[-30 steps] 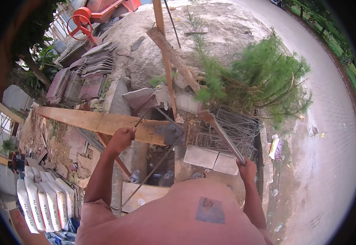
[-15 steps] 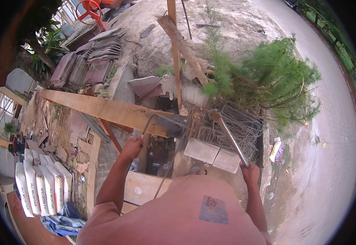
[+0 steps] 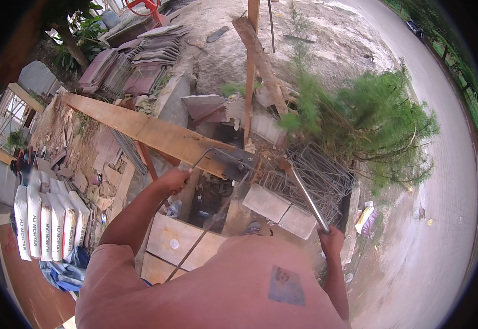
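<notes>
At the far left, white bags (image 3: pixel 47 225) stand in a row, with a blue tarp (image 3: pixel 66 271) bunched below them. Behind, flat tiles (image 3: pixel 135 60) lie stacked. A long plank (image 3: pixel 146 126) slants from the left, its right end covered by a dark plate (image 3: pixel 238 163). Just off the plank's near edge, the left hand (image 3: pixel 173 181) has its fingers clenched around one end of a bent rod (image 3: pixel 198 160). The rod rises from the fist, passes over the plank's right end beside the plate, then turns back toward the person, crossing above a pale slab (image 3: pixel 187 236); that lower stretch is partly blurred. Right of the plank's end, two pale blocks (image 3: pixel 274 210) sit side by side, near a heap of wire frames (image 3: pixel 326 170). The right hand (image 3: pixel 332 241) grips the near end of a metal bar (image 3: pixel 306 198); its brown far end is over the frames, and whether they touch cannot be told. Beyond lie a green bush (image 3: pixel 376 104), a crumpled wrapper (image 3: pixel 365 220) and the road (image 3: pixel 425 164).
</notes>
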### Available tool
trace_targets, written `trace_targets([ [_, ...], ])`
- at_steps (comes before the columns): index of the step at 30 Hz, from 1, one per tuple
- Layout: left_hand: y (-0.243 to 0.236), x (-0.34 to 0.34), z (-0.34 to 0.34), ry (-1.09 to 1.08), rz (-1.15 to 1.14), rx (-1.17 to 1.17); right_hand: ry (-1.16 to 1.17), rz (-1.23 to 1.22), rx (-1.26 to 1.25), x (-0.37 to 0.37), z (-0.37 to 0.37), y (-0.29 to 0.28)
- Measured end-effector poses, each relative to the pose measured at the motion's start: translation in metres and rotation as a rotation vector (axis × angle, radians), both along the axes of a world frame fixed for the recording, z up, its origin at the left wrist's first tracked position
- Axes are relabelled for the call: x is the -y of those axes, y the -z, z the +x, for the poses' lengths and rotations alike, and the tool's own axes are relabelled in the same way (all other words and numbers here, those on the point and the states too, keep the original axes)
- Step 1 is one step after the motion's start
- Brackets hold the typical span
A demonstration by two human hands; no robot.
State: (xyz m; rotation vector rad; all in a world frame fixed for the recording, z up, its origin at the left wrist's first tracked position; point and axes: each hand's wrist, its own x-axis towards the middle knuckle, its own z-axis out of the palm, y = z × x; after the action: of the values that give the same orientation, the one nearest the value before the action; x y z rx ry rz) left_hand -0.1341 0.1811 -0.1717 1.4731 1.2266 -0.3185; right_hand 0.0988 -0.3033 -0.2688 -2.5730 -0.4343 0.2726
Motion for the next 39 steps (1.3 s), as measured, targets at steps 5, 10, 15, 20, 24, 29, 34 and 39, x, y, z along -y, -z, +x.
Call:
trace_targets([
  [5,-0.021,0.005,0.012,0.151,0.199,-0.154,-0.019,0.003,-0.004,0.007,-0.014,0.021],
  [10,0.023,0.010,-0.009,0.134,0.462,-0.019,0.029,0.022,-0.070,0.020,-0.035,0.036],
  [15,0.091,0.003,-0.022,0.192,0.707,0.196,0.006,0.006,-0.024,0.033,-0.031,0.027],
  [20,0.092,0.002,-0.022,0.298,0.734,0.244,-0.154,-0.014,-0.051,0.015,-0.007,-0.025],
  [24,0.060,0.019,-0.011,0.157,0.601,0.107,-0.305,-0.009,0.017,0.000,0.006,-0.052],
  [29,0.046,0.027,-0.008,0.087,0.513,0.158,-0.379,-0.213,0.014,0.008,0.018,-0.088],
  [34,0.073,0.014,-0.011,0.251,0.584,0.104,-0.440,-0.157,0.090,0.011,0.009,-0.107],
  [39,0.079,0.014,-0.019,0.134,0.501,0.207,-0.412,-0.344,-0.025,-0.035,-0.012,-0.096],
])
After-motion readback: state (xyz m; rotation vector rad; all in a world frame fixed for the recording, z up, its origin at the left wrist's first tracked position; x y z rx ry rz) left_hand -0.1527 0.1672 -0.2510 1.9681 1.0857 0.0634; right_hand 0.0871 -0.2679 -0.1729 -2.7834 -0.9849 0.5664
